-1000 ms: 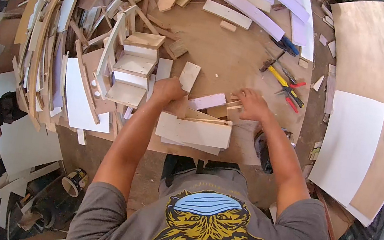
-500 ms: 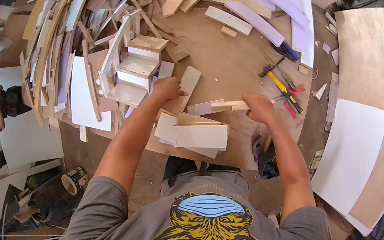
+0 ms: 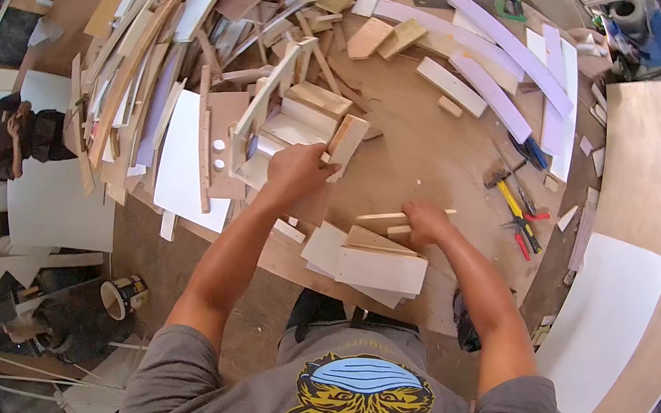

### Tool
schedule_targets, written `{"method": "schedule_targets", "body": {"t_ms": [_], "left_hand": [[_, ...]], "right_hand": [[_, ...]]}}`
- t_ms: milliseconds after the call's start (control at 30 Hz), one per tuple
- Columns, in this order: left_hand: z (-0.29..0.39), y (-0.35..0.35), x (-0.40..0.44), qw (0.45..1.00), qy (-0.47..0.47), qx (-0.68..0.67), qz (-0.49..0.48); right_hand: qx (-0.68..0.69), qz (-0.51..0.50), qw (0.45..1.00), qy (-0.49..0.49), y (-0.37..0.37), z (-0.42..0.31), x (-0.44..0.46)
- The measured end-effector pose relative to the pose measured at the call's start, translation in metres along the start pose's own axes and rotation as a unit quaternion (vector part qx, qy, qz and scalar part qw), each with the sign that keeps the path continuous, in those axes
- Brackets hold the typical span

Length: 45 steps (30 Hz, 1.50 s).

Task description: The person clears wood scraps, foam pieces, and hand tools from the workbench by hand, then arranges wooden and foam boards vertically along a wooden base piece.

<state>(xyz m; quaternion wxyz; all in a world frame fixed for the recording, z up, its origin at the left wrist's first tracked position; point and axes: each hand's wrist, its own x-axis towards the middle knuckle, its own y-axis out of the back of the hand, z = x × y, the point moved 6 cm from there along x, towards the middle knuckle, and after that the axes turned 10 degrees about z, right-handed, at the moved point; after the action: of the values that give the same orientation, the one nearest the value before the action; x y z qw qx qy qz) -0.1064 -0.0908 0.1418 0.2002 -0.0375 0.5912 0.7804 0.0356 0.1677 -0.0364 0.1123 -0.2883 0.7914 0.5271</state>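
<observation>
My left hand (image 3: pixel 298 175) is closed on a short wooden board (image 3: pixel 346 148), held raised and tilted beside a small stepped wooden piece (image 3: pixel 299 128) with a tall white side panel. Part of the stepped piece is hidden behind that hand. My right hand (image 3: pixel 427 223) is closed around thin wooden strips (image 3: pixel 382 217) just above the worktable (image 3: pixel 404 166). Below it, near the table's front edge, lies a small stack of white boards (image 3: pixel 380 271).
A heap of offcuts (image 3: pixel 137 52) covers the table's left side. Pliers with red handles (image 3: pixel 523 244), a hammer (image 3: pixel 505 189) and lilac curved boards (image 3: pixel 511 50) lie on the right. Large sheets (image 3: pixel 610 322) stand beyond. Another person (image 3: pixel 15 133) is at far left.
My left hand has lifted the short board off the table and tilted it against or near the stepped piece. My right hand has come nearer the white stack, with the strips. The camera view has shifted.
</observation>
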Motion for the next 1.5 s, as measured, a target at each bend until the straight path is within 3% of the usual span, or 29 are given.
{"method": "schedule_targets", "body": {"t_ms": [267, 367, 467, 567, 700, 733, 767, 900, 967, 1033, 1067, 1133, 1200, 1233, 1267, 1300, 1333, 1400, 1433, 1467, 1500], "left_hand": [[-0.112, 0.065, -0.037, 0.972, 0.105, -0.204, 0.046], [-0.158, 0.095, -0.049, 0.94, 0.145, -0.304, 0.059], [-0.215, 0.114, -0.046, 0.933, 0.152, -0.306, 0.11], [-0.259, 0.128, -0.033, 0.944, 0.172, -0.254, 0.119], [-0.281, 0.152, -0.012, 0.97, 0.147, -0.132, 0.139], [-0.288, 0.155, -0.005, 0.971, 0.153, -0.121, 0.135], [-0.296, 0.155, 0.005, 0.972, 0.16, -0.111, 0.131], [-0.324, 0.158, 0.036, 0.971, 0.154, -0.054, 0.173], [-0.329, 0.172, 0.036, 0.966, 0.16, -0.022, 0.202], [-0.322, 0.188, 0.034, 0.961, 0.176, 0.011, 0.213], [-0.318, 0.194, 0.028, 0.958, 0.193, 0.029, 0.209], [-0.316, 0.195, 0.014, 0.941, 0.13, 0.002, 0.313], [-0.263, 0.197, -0.007, 0.946, 0.157, -0.163, 0.23], [-0.248, 0.181, -0.011, 0.932, 0.121, -0.236, 0.246], [-0.216, 0.171, -0.018, 0.938, 0.066, -0.276, 0.199], [-0.204, 0.143, -0.016, 0.927, 0.032, -0.334, 0.166], [-0.174, 0.12, -0.024, 0.895, 0.083, -0.419, 0.126], [-0.122, 0.083, -0.03, 0.935, 0.092, -0.335, 0.067], [-0.102, 0.056, -0.028, 0.927, 0.059, -0.365, 0.06], [-0.077, 0.04, -0.032, 0.937, 0.128, -0.325, -0.002], [-0.057, 0.024, -0.03, 0.945, 0.086, -0.314, -0.025]], "right_hand": [[0.005, 0.002, 1.0, 0.005, 0.015, -0.001, -0.005], [-0.001, -0.051, 0.994, -0.097, 0.081, -0.022, -0.007], [0.221, 0.077, 0.967, -0.097, 0.142, -0.045, 0.008], [0.443, 0.195, 0.874, -0.04, 0.196, -0.129, 0.054], [0.458, 0.257, 0.846, -0.097, 0.244, -0.255, 0.126], [0.499, 0.248, 0.828, -0.069, 0.243, -0.277, 0.156], [0.538, 0.239, 0.807, -0.039, 0.237, -0.293, 0.189], [0.573, 0.249, 0.773, -0.106, 0.205, -0.334, 0.299], [0.497, 0.345, 0.78, -0.163, 0.21, -0.352, 0.297], [0.541, 0.348, 0.761, -0.087, 0.211, -0.359, 0.286], [0.56, 0.347, 0.751, -0.05, 0.209, -0.357, 0.274], [0.511, 0.393, 0.765, 0.008, 0.214, -0.344, 0.225], [0.484, 0.437, 0.756, 0.056, 0.213, -0.319, 0.167], [0.483, 0.46, 0.74, 0.08, 0.213, -0.296, 0.134], [0.424, 0.519, 0.734, 0.112, 0.198, -0.262, 0.117], [0.338, 0.539, 0.769, 0.071, 0.184, -0.224, 0.104], [0.279, 0.515, 0.811, -0.004, 0.167, -0.179, 0.097], [0.173, 0.459, 0.859, -0.144, 0.138, -0.091, 0.082], [0.127, 0.429, 0.87, -0.208, 0.131, -0.049, 0.075], [0.105, 0.392, 0.882, -0.241, 0.129, -0.013, 0.068], [0.083, 0.354, 0.891, -0.273, 0.13, 0.018, 0.063]]}}
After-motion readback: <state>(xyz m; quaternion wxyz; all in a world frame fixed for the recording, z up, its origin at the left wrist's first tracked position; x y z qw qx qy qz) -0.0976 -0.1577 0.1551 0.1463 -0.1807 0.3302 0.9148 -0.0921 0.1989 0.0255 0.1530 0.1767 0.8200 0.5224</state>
